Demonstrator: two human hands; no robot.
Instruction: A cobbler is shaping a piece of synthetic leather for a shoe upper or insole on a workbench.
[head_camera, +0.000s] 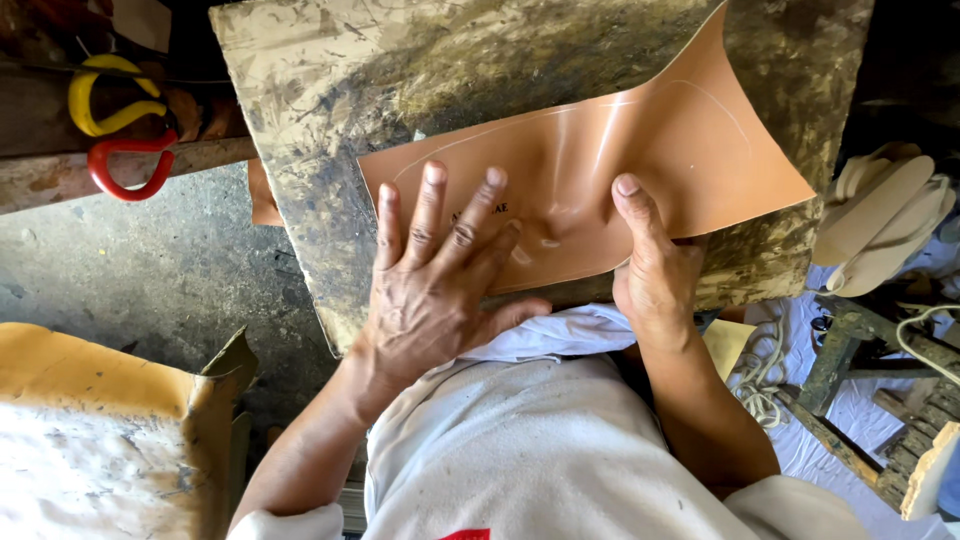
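Note:
A tan sheet of leather-like material (640, 150) lies on a stained, scuffed work board (330, 90), its far right corner curling upward. A faint curved line is traced across the sheet. My left hand (430, 280) lies flat on the sheet's near left part, fingers spread. My right hand (655, 265) grips the sheet's near edge, the thumb pressing on top and the fingers hidden beneath. The sheet dimples between the two hands.
Yellow and red scissor handles (115, 130) rest on a wooden ledge at the upper left. A yellowish foam piece (90, 420) lies at the lower left. Pale shoe-sole shapes (880, 215), rope (760, 370) and wooden pieces (850, 400) crowd the right side over grey concrete floor (150, 270).

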